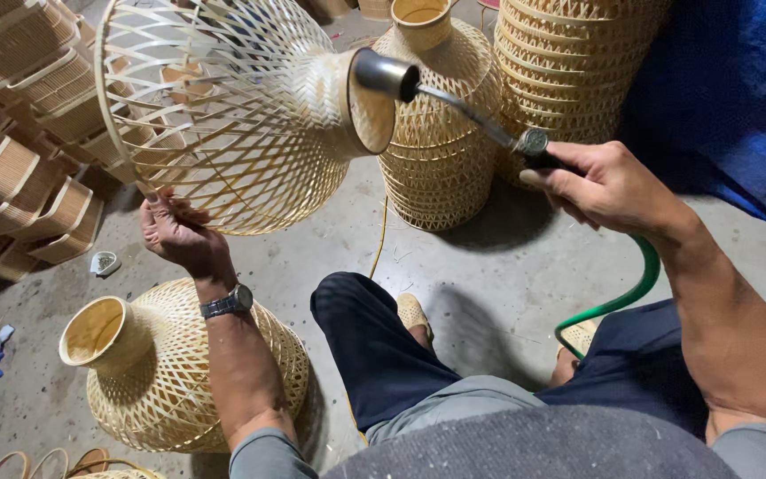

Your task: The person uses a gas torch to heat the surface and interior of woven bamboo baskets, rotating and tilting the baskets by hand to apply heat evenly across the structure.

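Woven bamboo shade (232, 115) hangs tilted in my left hand (179, 235), fingers clamped on its wide rim. My right hand (605, 186) grips a metal nozzle tool (454, 102) on a green hose (622, 297), its tip at the shade's neck.

weaving workshop; stacked bamboo lampshades (578, 62); concrete floor (489, 266)

Grey concrete floor (480, 293), blue tarp (738, 98) at right, stacked woven baskets (19, 133) left.

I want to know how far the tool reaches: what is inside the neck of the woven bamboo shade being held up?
The dark metal nozzle of the tool in the right hand sits at the woven bamboo shade's neck opening. The neck's interior is hidden.
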